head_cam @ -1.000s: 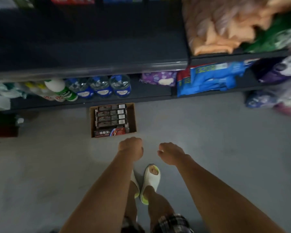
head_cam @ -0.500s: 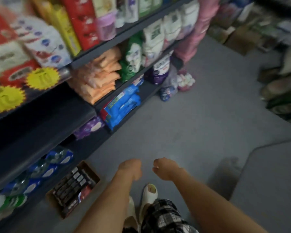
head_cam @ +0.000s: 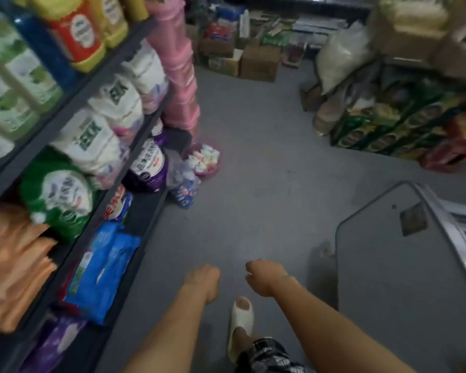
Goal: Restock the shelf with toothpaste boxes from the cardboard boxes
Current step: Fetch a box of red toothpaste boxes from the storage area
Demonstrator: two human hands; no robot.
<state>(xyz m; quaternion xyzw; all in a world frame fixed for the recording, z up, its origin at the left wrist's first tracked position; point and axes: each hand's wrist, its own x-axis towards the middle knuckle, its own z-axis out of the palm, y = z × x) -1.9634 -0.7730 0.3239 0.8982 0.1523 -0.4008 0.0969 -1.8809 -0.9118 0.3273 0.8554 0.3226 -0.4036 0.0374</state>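
No toothpaste boxes are in view. My left hand (head_cam: 202, 278) and my right hand (head_cam: 265, 278) hang in front of me over the grey floor, about a hand's width apart. Their fingers are loosely curled and hold nothing. The dark shelf unit (head_cam: 145, 125) runs along my left, packed with white and green bags, blue packs (head_cam: 105, 265) and orange packs. Several brown cardboard boxes (head_cam: 258, 63) stand on the floor at the far end of the aisle. The picture is blurred by motion.
A tall stack of pink tubs (head_cam: 180, 76) and a pink basket (head_cam: 205, 160) stand at the shelf's far end. A grey cabinet (head_cam: 401, 278) is close on my right. Beyond it are stacked green packs (head_cam: 388, 125) and a white sack (head_cam: 342, 55).
My view has swung right and up along the aisle. The open carton of toothpaste boxes on the floor has passed out of view on the left. Both hands stay empty.
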